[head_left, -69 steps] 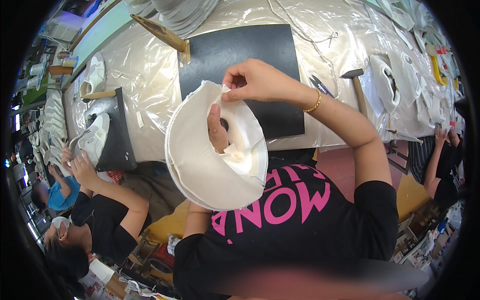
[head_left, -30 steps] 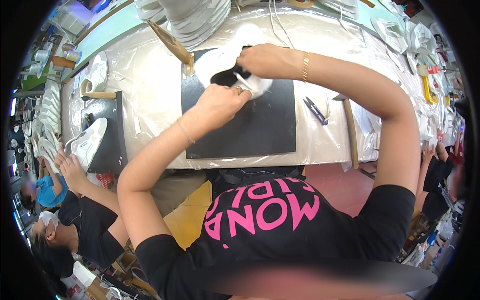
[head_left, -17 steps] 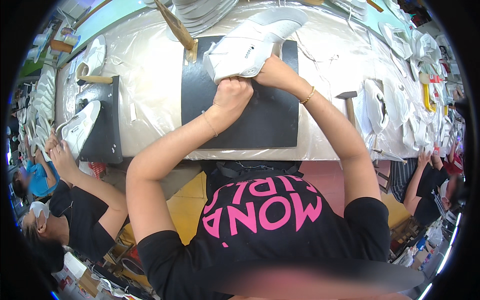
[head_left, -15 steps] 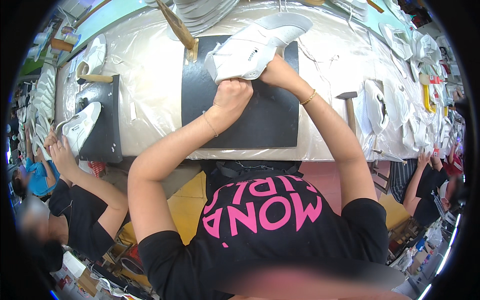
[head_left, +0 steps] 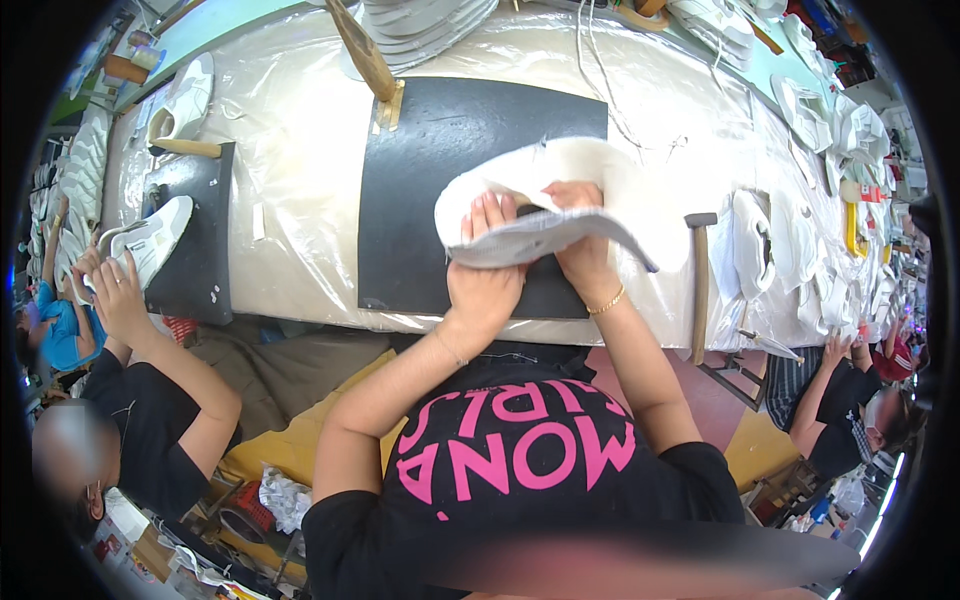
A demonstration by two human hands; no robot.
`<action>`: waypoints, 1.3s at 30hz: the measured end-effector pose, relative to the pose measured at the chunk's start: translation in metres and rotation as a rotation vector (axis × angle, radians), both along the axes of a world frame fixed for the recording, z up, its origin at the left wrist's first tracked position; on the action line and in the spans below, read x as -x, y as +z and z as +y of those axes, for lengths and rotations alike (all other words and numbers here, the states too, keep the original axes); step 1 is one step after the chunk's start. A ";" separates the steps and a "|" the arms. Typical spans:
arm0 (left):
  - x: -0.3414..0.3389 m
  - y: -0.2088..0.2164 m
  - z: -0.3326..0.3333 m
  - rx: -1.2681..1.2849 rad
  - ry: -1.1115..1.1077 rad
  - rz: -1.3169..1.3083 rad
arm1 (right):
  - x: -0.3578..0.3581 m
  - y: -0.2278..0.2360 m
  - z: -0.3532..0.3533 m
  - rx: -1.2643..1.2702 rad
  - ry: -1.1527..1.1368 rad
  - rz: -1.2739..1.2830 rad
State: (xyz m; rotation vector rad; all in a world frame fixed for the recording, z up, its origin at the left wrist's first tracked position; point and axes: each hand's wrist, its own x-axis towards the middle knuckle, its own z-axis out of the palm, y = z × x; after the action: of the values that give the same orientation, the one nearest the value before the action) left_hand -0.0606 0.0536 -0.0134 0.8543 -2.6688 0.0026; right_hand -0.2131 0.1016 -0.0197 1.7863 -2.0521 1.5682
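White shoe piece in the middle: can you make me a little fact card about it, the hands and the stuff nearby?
Left hand: holds the white shoe piece
Right hand: holds the same piece, farther right
Below the piece: black mat
Right of the mat: hammer
Far left: another person's hand, at another white shoe

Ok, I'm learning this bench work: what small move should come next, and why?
Perhaps shift the white shoe upper leftward over the black mat: the left hand and right hand both hold it, and in this view its right end reaches past the mat's edge.
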 end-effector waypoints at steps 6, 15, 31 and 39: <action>0.003 -0.007 0.017 0.017 0.064 -0.036 | -0.009 0.011 0.007 -0.233 -0.086 0.086; -0.002 -0.011 0.021 -0.049 0.068 -0.037 | -0.002 0.008 0.004 -0.099 0.120 0.331; -0.001 0.001 0.014 -0.199 0.075 -0.074 | -0.012 0.007 -0.021 -0.359 -0.130 0.190; -0.003 0.002 0.015 -0.086 0.042 -0.120 | -0.012 0.009 -0.016 -0.257 -0.064 0.070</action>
State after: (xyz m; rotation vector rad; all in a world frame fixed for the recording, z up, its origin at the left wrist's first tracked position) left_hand -0.0581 0.0691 -0.0118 0.9658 -2.7791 -0.0536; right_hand -0.2014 0.0854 -0.0103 1.7985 -2.3412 1.2560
